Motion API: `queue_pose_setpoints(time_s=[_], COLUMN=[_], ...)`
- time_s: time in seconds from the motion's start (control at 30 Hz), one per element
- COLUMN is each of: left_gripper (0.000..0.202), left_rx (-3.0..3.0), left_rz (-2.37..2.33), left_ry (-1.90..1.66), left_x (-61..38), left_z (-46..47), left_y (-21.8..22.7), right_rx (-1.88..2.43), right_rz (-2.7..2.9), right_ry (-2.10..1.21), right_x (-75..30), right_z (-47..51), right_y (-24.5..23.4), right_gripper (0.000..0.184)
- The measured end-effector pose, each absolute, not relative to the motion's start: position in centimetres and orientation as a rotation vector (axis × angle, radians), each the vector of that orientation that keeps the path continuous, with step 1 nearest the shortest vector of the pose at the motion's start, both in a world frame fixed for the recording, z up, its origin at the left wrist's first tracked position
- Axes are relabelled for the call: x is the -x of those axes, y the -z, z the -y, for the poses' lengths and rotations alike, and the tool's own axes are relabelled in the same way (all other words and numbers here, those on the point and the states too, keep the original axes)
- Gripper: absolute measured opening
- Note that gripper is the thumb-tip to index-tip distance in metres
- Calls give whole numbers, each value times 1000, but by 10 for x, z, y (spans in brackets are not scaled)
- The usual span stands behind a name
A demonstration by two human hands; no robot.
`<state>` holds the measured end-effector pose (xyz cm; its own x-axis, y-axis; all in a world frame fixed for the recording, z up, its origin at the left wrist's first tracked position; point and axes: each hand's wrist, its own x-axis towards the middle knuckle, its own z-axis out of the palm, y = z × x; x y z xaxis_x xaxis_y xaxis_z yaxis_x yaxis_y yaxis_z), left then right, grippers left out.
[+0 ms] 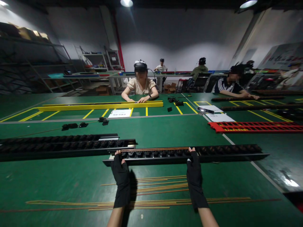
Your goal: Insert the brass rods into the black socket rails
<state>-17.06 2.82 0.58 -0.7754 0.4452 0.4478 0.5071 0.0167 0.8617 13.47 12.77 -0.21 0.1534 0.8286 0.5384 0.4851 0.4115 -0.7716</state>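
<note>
Both hands wear black fingerless gloves. My left hand [120,171] is closed with its fingertips at the left part of a long black rail [232,156]. My right hand [194,173] is closed at the rail's middle. Between them, thin copper-coloured rods [156,149] run along the far side of the rail, and the fingertips of both hands pinch their ends. A row of small black blocks [162,154] sits inside the rail. Nearer to me, several loose thin brass-coloured rods [163,189] lie on the green table [78,186], partly hidden behind my wrists.
More black rails [71,146] lie to the left, touching or overlapping this one's end. A red slotted rail [255,127] is at the right. Across the table, a person [142,85] sits behind a yellow rail [101,106]; another person [230,83] leans at the right.
</note>
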Motion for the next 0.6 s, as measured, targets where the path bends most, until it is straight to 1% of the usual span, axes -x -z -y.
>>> queue_pose_setpoints(time_s=[0.07,0.2,0.37,0.5,0.6], left_gripper=[53,55,55,48,44], left_rx=[1029,1077,1054,1306,1599], left_rz=[2200,2198,2157,2134,2067], left_ry=[1874,1697,1531,1444,1359], left_x=[170,168,143,106,86], left_z=[-28,-28,-39,-61,-78], left_y=[-5,-5,-19,-32,-30], right_rx=[1254,1287,1251,1133,1039], right_rz=[1523,1567,1637,1853,1995], right_ry=[-321,-210,-19,17,47], right_x=[-135,-135,-118,-75,-40], right_z=[-126,-123,-118,-115,-118], right_y=[1,-3,-15,-21,-15], right_gripper=[54,55,55,52,51])
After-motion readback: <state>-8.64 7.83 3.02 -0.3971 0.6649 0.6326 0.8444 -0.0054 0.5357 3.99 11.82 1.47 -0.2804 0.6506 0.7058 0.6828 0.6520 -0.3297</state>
